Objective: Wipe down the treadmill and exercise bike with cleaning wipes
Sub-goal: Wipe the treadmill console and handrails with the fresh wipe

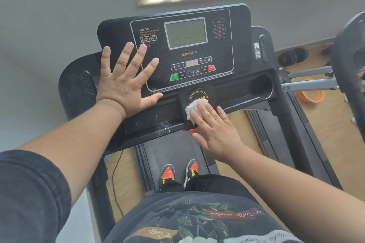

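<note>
I stand on the belt of a black treadmill whose console (219,49) fills the middle of the view. My left hand (126,79) lies flat with spread fingers on the console's left side, beside the button panel. My right hand (215,130) presses a crumpled white wipe (194,107) with straight fingers onto the round yellow-ringed safety-key knob at the console's lower centre. The wipe sticks out above my fingertips. A wet streak shows on the tray left of the wipe.
To the right stands the exercise bike (349,61), its grey frame bars reaching toward the treadmill. Black dumbbells (292,56) and an orange bowl (311,95) lie on the wooden floor beyond. A grey wall is close on the left, a window sill ahead.
</note>
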